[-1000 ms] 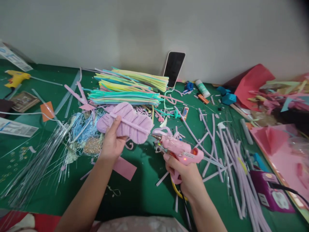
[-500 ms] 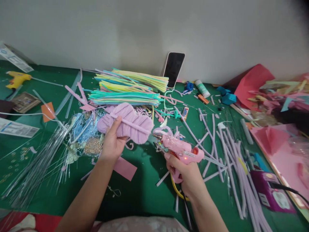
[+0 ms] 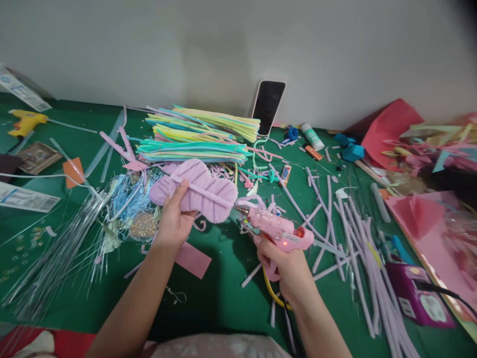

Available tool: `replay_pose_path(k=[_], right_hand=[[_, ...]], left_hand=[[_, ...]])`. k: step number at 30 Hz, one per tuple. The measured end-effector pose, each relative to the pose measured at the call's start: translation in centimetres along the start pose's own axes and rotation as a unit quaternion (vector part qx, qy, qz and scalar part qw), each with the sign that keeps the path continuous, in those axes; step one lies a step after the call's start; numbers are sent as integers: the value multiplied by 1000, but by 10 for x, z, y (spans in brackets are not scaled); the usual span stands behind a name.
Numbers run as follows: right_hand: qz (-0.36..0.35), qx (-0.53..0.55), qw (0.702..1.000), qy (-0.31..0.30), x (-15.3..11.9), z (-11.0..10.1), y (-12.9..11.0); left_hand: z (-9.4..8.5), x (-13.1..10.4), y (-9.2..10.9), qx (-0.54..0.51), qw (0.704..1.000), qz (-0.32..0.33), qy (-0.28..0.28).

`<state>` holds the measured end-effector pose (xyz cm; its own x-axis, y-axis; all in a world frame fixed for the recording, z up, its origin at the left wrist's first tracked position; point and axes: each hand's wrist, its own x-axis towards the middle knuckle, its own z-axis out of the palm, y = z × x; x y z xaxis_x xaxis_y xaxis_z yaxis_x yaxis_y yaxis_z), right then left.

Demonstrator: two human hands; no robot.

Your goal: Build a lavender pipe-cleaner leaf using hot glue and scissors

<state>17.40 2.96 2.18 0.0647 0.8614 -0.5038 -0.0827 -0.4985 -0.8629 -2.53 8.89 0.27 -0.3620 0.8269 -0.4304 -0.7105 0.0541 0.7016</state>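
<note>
Green table point(image 3: 219, 298), lilac leaf shape point(image 3: 208, 191) gripped left, long axis sloping down rightward, pink glue gun point(image 3: 276, 228) gripped right.

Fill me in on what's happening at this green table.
The left hand holds a fuzzy lilac piece with a strip along its middle. The right hand grips a pink glue gun, its light glowing and its nozzle pointed toward the piece's edge. Bundled pipe cleaners lie behind, near a phone leaning on the wall.
</note>
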Motion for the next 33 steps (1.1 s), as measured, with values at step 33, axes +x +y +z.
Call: replay_pose_path(k=[33], right_hand=[[-18, -35, 999, 7, 4, -5, -4]], left_hand=[[3, -2, 0, -25, 1000, -8, 9]])
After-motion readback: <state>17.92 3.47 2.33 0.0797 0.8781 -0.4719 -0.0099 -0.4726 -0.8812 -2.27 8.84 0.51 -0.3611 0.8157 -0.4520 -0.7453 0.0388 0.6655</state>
